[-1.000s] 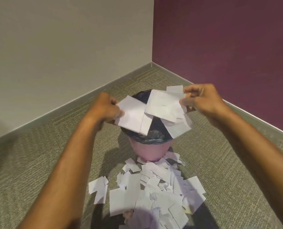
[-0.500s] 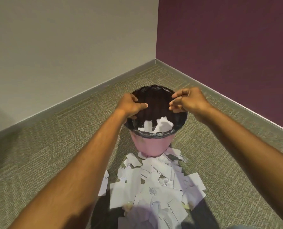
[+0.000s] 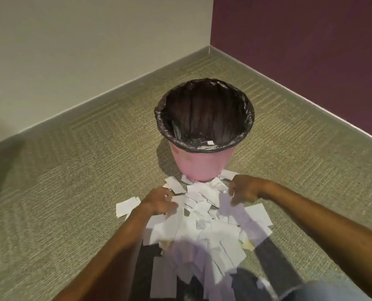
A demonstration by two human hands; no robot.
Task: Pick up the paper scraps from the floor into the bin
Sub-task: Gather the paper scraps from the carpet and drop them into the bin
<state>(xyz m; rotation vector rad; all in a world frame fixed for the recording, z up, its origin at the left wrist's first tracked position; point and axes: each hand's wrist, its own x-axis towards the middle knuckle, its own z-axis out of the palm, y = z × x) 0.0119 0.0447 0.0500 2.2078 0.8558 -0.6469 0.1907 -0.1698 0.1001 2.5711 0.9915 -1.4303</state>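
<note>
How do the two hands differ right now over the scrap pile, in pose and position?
The left hand sits lower on the pile of paper scraps, fingers curled onto the sheets; the right hand is nearer the pink bin, fingers spread and pointing down. The left hand is beside a stray scrap at the pile's left edge; the right hand is not. Neither hand clearly grips paper yet.

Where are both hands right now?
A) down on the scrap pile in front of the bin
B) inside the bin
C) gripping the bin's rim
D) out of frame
A: the left hand and right hand are down at the paper scraps on the carpet, short of the pink bin.
</note>
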